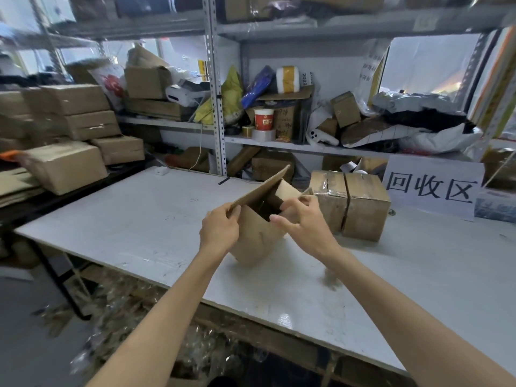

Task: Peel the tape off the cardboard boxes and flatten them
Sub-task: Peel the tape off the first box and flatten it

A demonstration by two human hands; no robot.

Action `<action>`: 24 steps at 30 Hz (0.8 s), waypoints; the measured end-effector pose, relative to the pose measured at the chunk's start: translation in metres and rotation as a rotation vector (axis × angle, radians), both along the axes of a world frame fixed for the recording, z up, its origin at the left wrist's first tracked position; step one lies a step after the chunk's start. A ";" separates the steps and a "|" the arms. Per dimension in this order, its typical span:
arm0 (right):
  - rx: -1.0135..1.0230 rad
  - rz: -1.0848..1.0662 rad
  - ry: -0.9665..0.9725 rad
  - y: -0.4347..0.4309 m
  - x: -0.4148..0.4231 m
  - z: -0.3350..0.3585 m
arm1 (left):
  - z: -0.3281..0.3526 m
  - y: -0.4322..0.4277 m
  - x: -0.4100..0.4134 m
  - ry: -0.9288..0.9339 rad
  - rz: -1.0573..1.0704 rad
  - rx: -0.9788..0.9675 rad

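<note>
While both hands grip its flaps, matte brown box point(257, 241) gapes open.

left hand point(220, 229): back to camera, fingers curled, pinches the edge of the raised flap on the box point(257, 241)
right hand point(305, 223): back to camera, fingers curled on the same box's top right edge, one finger stretched toward the left hand
left forearm point(156, 317): bare, comes up from lower left
right forearm point(405, 300): bare, comes in from lower right
hands: near each other, apart, roughly level
</note>
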State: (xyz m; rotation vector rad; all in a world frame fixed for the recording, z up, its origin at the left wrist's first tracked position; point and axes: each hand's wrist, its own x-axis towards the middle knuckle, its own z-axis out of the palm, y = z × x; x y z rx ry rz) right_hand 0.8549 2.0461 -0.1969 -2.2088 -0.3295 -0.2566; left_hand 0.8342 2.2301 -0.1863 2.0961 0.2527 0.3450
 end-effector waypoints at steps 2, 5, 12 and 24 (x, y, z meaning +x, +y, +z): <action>-0.043 -0.102 -0.183 -0.002 -0.005 -0.001 | 0.005 0.004 -0.001 -0.052 0.070 -0.001; -0.229 -0.133 -0.360 -0.007 -0.013 0.002 | 0.010 0.009 -0.001 -0.185 0.081 -0.032; -0.058 -0.357 -0.233 -0.024 -0.006 0.026 | 0.022 -0.004 -0.004 -0.330 -0.077 -0.071; 0.159 -0.106 -0.247 -0.052 -0.005 0.041 | 0.034 -0.007 0.009 -0.164 -0.140 -0.183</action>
